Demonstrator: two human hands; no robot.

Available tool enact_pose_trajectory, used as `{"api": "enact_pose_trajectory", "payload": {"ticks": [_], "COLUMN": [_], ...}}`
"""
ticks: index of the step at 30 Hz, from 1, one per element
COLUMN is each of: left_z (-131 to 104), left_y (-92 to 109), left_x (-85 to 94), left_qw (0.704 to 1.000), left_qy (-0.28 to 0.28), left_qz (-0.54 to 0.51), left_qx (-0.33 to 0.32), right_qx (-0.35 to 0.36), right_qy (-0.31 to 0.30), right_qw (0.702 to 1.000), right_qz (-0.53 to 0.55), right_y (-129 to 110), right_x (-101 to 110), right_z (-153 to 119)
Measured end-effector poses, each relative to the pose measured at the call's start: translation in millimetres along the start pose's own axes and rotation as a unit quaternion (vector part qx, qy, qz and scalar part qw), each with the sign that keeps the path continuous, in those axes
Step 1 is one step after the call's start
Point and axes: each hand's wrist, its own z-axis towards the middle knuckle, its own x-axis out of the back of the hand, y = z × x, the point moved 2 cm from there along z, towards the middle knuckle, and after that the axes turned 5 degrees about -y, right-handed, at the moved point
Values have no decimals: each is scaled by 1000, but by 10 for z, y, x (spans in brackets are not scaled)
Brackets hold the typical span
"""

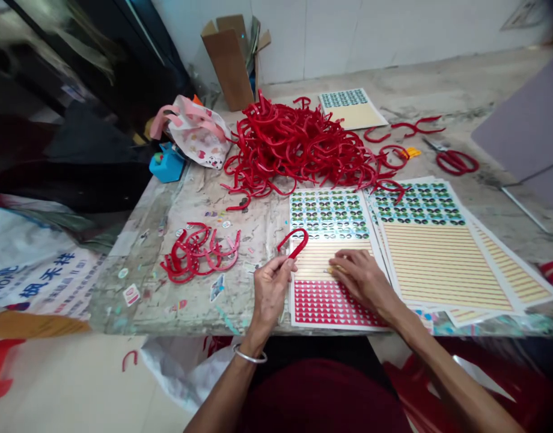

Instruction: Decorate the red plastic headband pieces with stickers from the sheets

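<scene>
Pinched in my left hand (pixel 271 282) is a red U-shaped band (pixel 299 242), its curve pointing up and away from me. My right hand (pixel 360 276) lies over a printed sticker sheet (pixel 312 261), with its fingers bent and drawn together. A small yellowish bit shows at its fingertips, too blurred to name. The sheet has green and black figures at the top, cream stripes in the middle and red rows with white marks below. To the left of my left hand sits a small group of red bands (pixel 199 252). Beyond both hands rises a big heap of red bands (pixel 294 141).
More sticker sheets (pixel 439 258) overlap on the right, and another sheet (pixel 353 111) lies at the back. Red-handled scissors (pixel 457 161) rest at the right. A blue tape dispenser (pixel 167 163), a patterned bag (pixel 198 135) and a cardboard box (pixel 229 66) stand at the back left.
</scene>
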Motion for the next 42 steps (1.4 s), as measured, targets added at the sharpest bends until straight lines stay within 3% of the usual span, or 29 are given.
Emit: {"api": "enact_pose_trajectory", "payload": {"ticks": [5,10,14,18,30,38,42], "left_z": [-239,-335,-346,-329,-314,-308,-312], "left_y": [-283,-405,-435,-451,-507,-523,-515], "left_x": [-38,-111,-142,-145,-155,-145,-142], "left_qw": [999,999,999,999,999,999,998], "left_qy": [41,37,38,37,39,36,30], "left_qz": [14,18,28,11,25,31,45], "left_qx": [7,20,21,31,16,13,17], "right_qx": [-49,25,62,69,111,119,76], "right_qy": [1,-32,-58,-47,-95,-67,-38], "right_qw": [999,998,996,996,989,989,984], "right_qz": [2,38,12,10,-13,50,160], "right_y": [-105,-278,-349,-351,-362,-364,-334], "right_x": [-153,-214,-338,-418,-394,-395,-332], "right_z": [-118,-6,60,108,226,272,233]}}
